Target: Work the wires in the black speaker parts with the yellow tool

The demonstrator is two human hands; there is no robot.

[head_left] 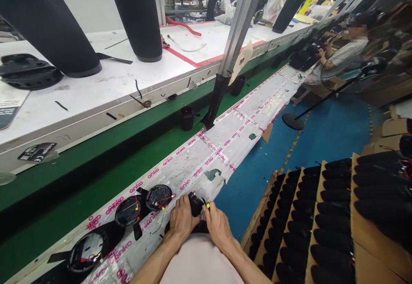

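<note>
Close to my body, at the near edge of the taped bench, a small black rounded part [195,204] is gripped by my left hand [180,216]. Beside it, my right hand [218,223] is closed, with a small yellow-and-black piece [207,206] at its fingertips. I cannot make out what kind of piece it is. Left of my hands lie black parts with round open ends: one round end [159,197], another [128,211], and a larger one [86,252] nearer me. Thin red wires with small connectors show on them.
A green conveyor belt [154,146] runs beyond the bench, carrying small black parts [187,118]. Tall black housings [137,18] stand on the white shelf [112,76]. At right are cardboard-divided rows of black parts [334,211], a stand base [292,121] and a seated person [341,56].
</note>
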